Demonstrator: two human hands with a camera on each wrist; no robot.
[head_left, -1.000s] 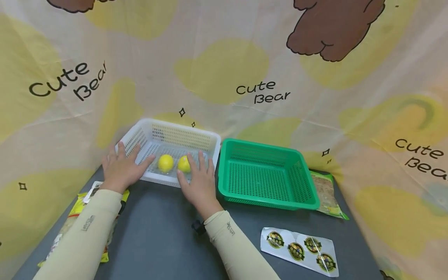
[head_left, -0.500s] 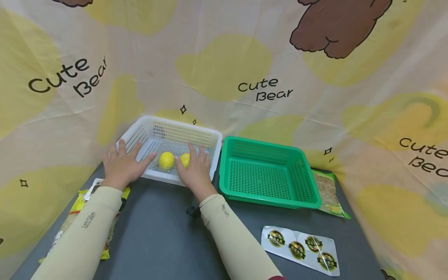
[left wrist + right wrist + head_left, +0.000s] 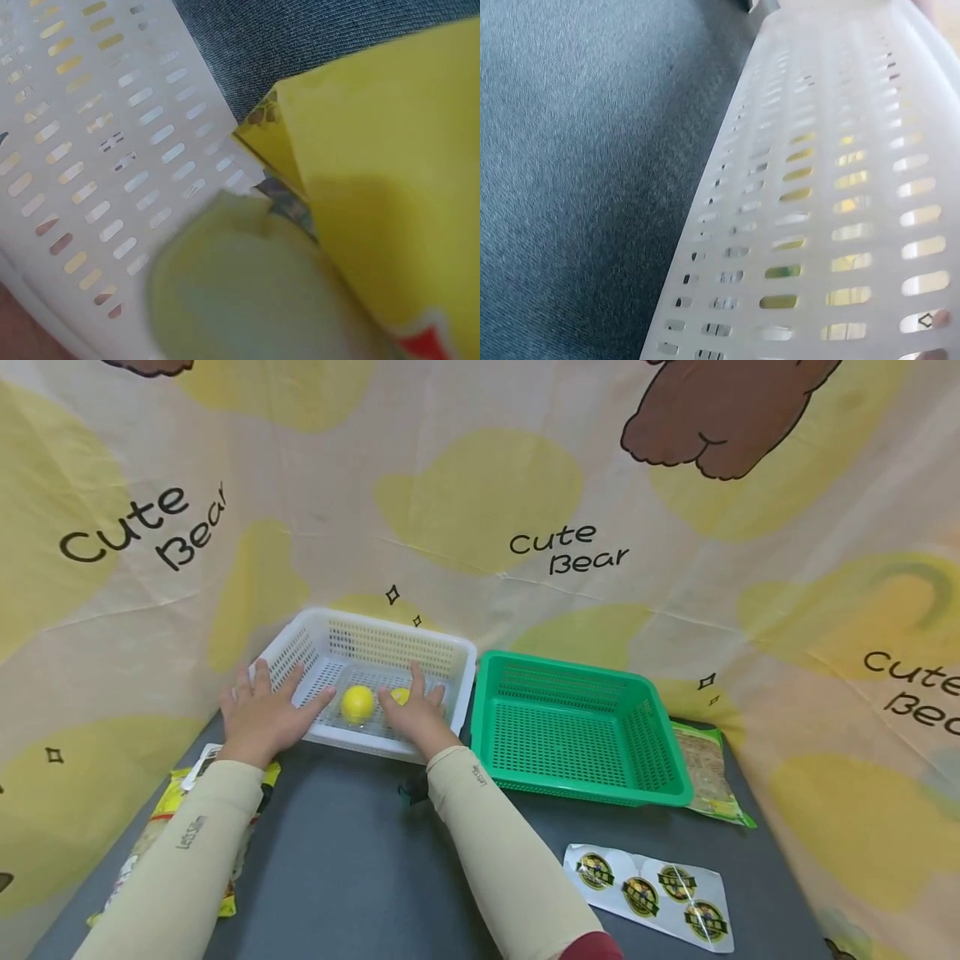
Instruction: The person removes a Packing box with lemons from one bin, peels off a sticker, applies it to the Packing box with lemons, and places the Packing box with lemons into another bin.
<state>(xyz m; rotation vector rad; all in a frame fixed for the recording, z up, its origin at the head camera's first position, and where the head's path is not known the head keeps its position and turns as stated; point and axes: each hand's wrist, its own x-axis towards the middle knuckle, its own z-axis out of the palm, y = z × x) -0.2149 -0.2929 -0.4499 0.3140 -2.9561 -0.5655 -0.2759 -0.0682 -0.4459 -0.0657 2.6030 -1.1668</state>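
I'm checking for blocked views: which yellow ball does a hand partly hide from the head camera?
The yellow ball nearer the green basket: the right hand covers part of it, while the other ball, farther left, shows whole.

2 arms point(image 3: 180, 852) forward, left grip point(image 3: 268, 717) splayed

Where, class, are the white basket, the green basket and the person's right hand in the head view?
White basket point(image 3: 390, 643): head view, on its far wall, inner side.
Green basket point(image 3: 555, 685): head view, on its far wall, inner side.
Right hand point(image 3: 419, 717): head view, on its back.
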